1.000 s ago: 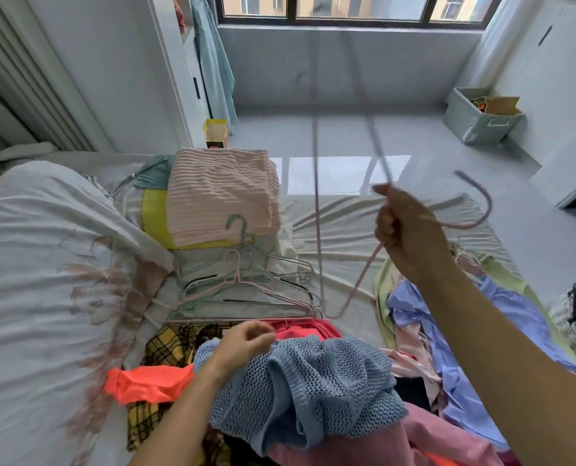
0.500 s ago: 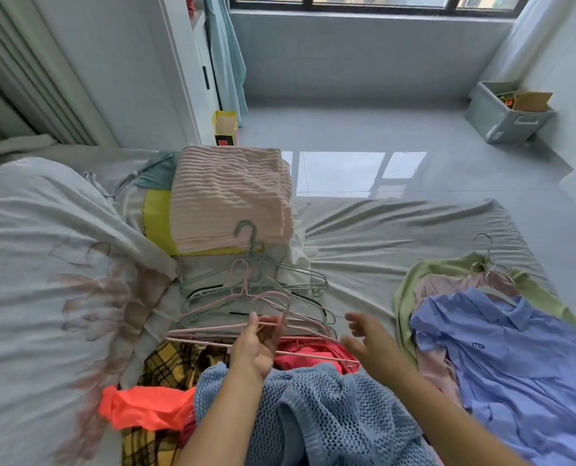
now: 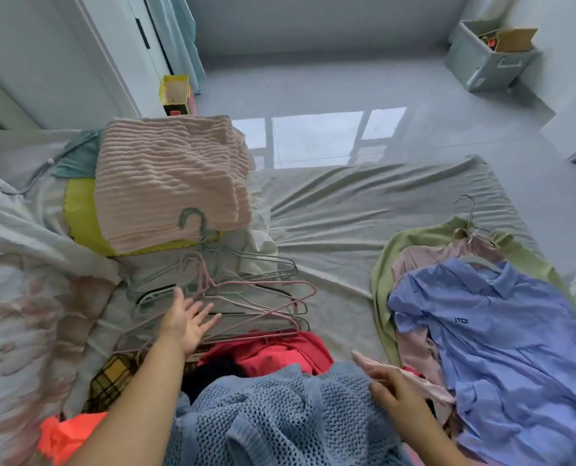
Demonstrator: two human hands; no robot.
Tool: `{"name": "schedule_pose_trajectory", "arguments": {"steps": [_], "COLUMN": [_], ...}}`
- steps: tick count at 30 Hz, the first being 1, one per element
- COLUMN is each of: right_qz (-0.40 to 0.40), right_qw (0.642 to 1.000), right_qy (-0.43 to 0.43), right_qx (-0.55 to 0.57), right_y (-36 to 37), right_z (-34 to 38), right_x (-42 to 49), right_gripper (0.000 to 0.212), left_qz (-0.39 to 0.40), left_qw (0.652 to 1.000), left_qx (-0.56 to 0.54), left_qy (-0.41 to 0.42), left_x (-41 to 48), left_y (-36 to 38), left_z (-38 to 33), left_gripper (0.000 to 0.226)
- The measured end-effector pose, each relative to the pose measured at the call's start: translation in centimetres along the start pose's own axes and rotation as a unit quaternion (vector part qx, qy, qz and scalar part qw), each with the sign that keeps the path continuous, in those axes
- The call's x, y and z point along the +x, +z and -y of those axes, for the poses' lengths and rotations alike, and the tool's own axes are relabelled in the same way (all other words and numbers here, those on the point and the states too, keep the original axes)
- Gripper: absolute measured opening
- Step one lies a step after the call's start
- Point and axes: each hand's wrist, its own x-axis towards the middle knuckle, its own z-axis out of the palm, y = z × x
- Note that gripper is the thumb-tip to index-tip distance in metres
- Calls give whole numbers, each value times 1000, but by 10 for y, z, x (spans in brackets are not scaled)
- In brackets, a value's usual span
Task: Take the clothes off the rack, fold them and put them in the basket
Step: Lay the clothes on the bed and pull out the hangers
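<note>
A person's left hand [image 3: 187, 322] spreads empty over a pile of hangers [image 3: 232, 290] while the right hand [image 3: 389, 390], fingers loose, rests on the blue knit sweater [image 3: 279, 418] just below them, soft, light, likely best gripped at the shoulders.

The only legible marking was a short dark print, reading roughly "ITOI", on the chest of the periwinkle-blue collared cotton shirt [image 3: 501, 344], which lay beyond and to the right of the right hand's fingertips [image 3: 358, 356]. Its letters were too small to confirm.
</note>
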Motion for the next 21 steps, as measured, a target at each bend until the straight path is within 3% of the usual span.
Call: {"name": "schedule_pose_trajectory", "arguments": {"steps": [4, 6, 13, 17, 21], "right_qz": [-10, -19, -76, -76, -128], "right_qw": [999, 997, 978, 979, 974], "right_qy": [41, 64, 148, 138, 95], "right_qx": [-9, -30, -125, -133, -163], "right_y": [-23, -41, -140, -209, -282], "right_z": [-26, -38, -111, -126, -134], "right_x": [14, 20, 64, 104, 162], "right_gripper": [14, 13, 43, 49, 48], "left_qz": [-5, 4, 75, 64, 28], "left_qw": [993, 987, 971, 977, 976], "left_qx": [115, 159, 219, 193, 209], "left_qy": [-1, -20, -55, -58, -61], "left_x": [-16, -30, -95, -112, -111], "left_y": [20, 36, 117, 159, 183], "left_z": [42, 67, 162, 207, 256], "left_gripper": [33, 24, 24, 25, 24]}}
